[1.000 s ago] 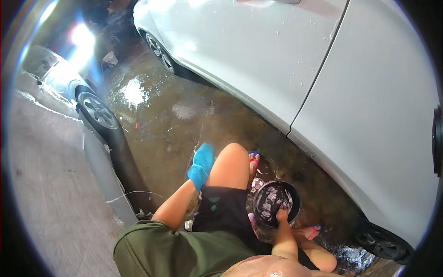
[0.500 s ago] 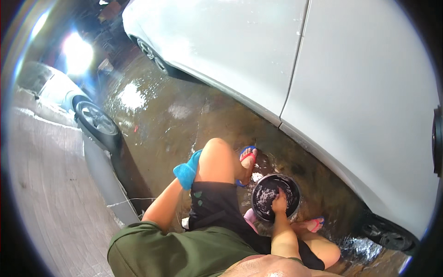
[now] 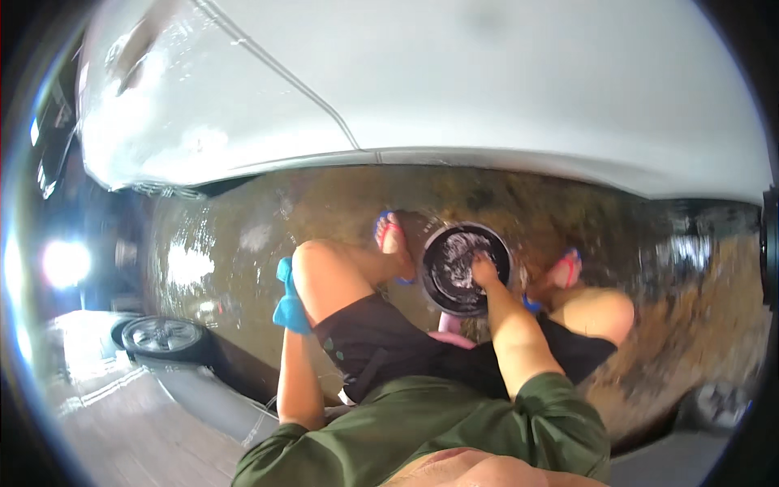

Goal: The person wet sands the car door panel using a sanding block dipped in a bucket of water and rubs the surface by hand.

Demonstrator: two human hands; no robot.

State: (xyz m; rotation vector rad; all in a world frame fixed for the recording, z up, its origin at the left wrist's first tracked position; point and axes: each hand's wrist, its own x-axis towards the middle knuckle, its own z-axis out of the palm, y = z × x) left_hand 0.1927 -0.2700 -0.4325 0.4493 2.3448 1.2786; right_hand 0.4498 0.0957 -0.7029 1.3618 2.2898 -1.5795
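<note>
A white car (image 3: pixel 503 97) spans the upper part of the view, its lower edge curving above a wet floor (image 3: pixel 243 235); a grey car (image 3: pixel 219 414) stands at the lower left, behind the person, so the person has only the strip between the two to sit in; the person, in a green shirt (image 3: pixel 438 406) and dark shorts (image 3: pixel 381 333), faces the white car with knees spread wide, which seems to make room for the black bucket (image 3: pixel 443 297); it stands upright on the floor between the feet, probably so that an arm can drop straight into it; a pink item (image 3: pixel 451 334), too covered to name, lies just beside it on the near side; a blue cloth (image 3: pixel 290 312), or perhaps a mitt, covers the left hand against the outer side of the left knee, apparently clear of the bucket; whether that hand is clamped on it cannot be told; red-and-blue flip-flops (image 3: pixel 386 231) are on the feet either side of the bucket; the right hand (image 3: pixel 484 268) reaches inside the bucket, at the white foam (image 3: pixel 462 253); its fingers are too blurred to tell whether they are apart or closed on something.
</note>
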